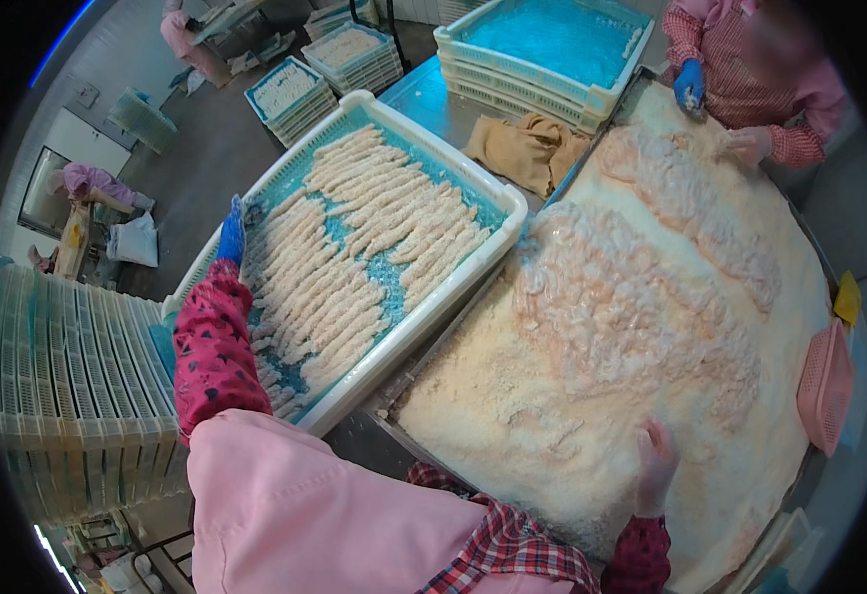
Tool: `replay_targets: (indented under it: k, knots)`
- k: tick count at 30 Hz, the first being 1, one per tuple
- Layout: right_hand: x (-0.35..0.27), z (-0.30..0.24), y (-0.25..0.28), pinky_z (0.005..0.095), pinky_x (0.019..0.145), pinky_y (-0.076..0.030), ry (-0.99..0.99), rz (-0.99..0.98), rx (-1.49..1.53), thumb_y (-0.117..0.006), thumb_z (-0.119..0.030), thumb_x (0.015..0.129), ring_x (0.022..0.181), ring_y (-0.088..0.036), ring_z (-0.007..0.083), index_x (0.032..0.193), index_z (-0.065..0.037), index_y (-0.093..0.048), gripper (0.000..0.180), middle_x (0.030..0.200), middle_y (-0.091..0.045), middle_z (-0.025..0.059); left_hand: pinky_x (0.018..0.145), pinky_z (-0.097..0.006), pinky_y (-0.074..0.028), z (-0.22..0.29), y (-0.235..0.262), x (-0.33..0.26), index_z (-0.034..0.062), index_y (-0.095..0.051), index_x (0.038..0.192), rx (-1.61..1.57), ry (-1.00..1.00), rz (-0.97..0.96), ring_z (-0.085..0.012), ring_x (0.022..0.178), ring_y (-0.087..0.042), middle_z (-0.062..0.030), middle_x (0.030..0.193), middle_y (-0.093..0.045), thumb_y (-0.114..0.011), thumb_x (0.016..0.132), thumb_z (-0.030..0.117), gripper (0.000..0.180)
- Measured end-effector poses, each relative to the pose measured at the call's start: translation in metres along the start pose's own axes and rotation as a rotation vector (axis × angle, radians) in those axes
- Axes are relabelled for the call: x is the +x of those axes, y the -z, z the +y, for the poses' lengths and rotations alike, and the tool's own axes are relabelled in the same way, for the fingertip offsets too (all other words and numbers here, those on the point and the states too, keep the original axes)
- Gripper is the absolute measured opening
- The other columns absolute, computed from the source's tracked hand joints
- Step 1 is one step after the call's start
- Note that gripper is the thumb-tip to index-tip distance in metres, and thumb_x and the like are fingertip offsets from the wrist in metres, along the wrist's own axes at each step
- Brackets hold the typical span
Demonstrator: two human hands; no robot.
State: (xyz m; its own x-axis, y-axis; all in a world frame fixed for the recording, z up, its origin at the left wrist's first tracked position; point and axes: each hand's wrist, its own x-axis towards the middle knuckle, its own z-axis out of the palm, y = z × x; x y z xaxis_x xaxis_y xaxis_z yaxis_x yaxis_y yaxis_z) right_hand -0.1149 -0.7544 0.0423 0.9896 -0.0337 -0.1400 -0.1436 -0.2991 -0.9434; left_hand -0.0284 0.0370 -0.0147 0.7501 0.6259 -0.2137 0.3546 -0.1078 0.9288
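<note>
My left hand, in a blue glove, is at the left rim of a large white tray, its fingers stretched out along the edge. Inside the tray, rows of crumb-coated strips lie on a blue liner. In a thin translucent glove, my right hand is over the pale crumbs on the worktable, fingers slightly bent and nothing visible in them. Beyond that hand, a wet heap of pale pink raw meat strips spreads over the crumbs.
Across the table stands a co-worker, one hand blue-gloved. Stacked blue-lined trays and a brown cloth are at the back. A pink basket sits at the right edge. Tall stacked trays stand at left; other people work farther off.
</note>
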Motion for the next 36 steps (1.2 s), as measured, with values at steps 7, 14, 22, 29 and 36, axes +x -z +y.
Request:
replay_targets:
  k: [7, 14, 22, 29, 36]
  knots:
    - [0.034, -0.042, -0.122, 0.0393, 0.093, -0.041, 0.771, -0.627, -0.473, -0.061, -0.009, 0.074, 0.105, -0.054, 0.0292, 0.113, -0.006, -0.058, 0.039, 0.112, -0.057, 0.0128, 0.095, -0.031, -0.037, 0.04, 0.001, -0.026, 0.0079, -0.051, 0.127, 0.206, -0.025, -0.079, -0.0198, 0.11, -0.051, -0.0085, 0.123, -0.054, -0.031, 0.093, 0.055, 0.062]
    - [0.008, -0.006, -0.066, 0.0332, 0.077, -0.046, 0.349, -0.413, -0.465, -0.057, -0.002, 0.078, 0.091, -0.058, 0.0229, 0.105, -0.005, -0.061, 0.027, 0.091, -0.06, 0.0088, 0.098, -0.03, -0.036, 0.06, 0.047, -0.07, 0.0037, -0.05, 0.127, 0.219, 0.086, -0.201, -0.0205, 0.116, -0.048, -0.0102, 0.127, -0.052, -0.036, 0.097, 0.036, 0.046]
    - [-0.006, 0.003, 0.028, 0.0382, 0.081, -0.045, 0.501, -0.115, -0.737, -0.06, -0.007, 0.08, 0.095, -0.056, 0.0287, 0.107, 0.0, -0.058, 0.028, 0.096, -0.062, 0.0145, 0.101, -0.031, -0.034, 0.005, 0.013, -0.117, -0.0018, -0.048, 0.126, 0.343, -0.563, -0.224, -0.0207, 0.118, -0.047, -0.0113, 0.129, -0.05, -0.038, 0.096, 0.012, 0.034]
    - [-0.026, 0.024, 0.0, 0.0361, 0.079, -0.047, 0.424, 0.075, -0.693, -0.062, -0.007, 0.077, 0.096, -0.057, 0.0286, 0.109, -0.004, -0.062, 0.033, 0.098, -0.063, 0.0145, 0.092, -0.035, -0.042, 0.108, -0.229, -0.352, 0.0036, -0.057, 0.116, 0.257, -0.581, -0.698, -0.0266, 0.106, -0.055, -0.0137, 0.114, -0.058, -0.063, 0.083, 0.017, 0.036]
    - [-0.025, 0.028, 0.009, 0.0407, 0.089, -0.041, 0.332, 0.051, -0.511, -0.064, -0.009, 0.075, 0.099, -0.056, 0.0288, 0.115, -0.008, -0.058, 0.041, 0.11, -0.059, 0.0129, 0.08, -0.038, -0.045, 0.022, -0.374, -0.452, 0.0079, -0.057, 0.116, 0.584, -0.975, -0.806, -0.0292, 0.087, -0.058, -0.0121, 0.099, -0.062, -0.061, 0.083, 0.025, 0.038]
